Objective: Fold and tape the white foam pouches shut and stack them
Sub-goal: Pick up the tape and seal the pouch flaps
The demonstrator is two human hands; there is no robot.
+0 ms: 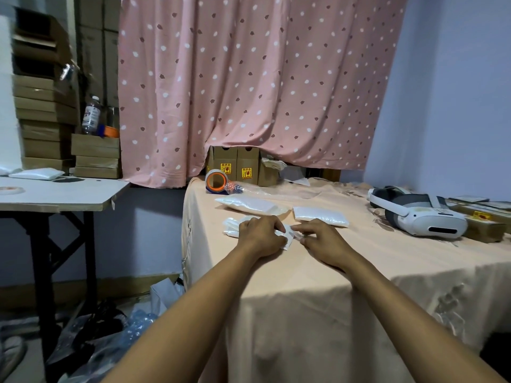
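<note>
At the bench's [345,272] near-left corner, the foam pouch [231,227] lies crosswise, gripped under the left hand's [261,236] curled fingers, its right end pinched by the right hand [322,241].

Your table [414,258] is draped in a peach cloth. At its far edge stand brown cartons [235,164], with a tape roll [217,183] on an orange core just in front of them. Mid-table lie a long pouch [249,204], a folded pouch [320,216] to its right, and a third pouch [232,226] nearest you. A white headset [420,215] and flat boxes [481,219] sit at the right side.
</note>
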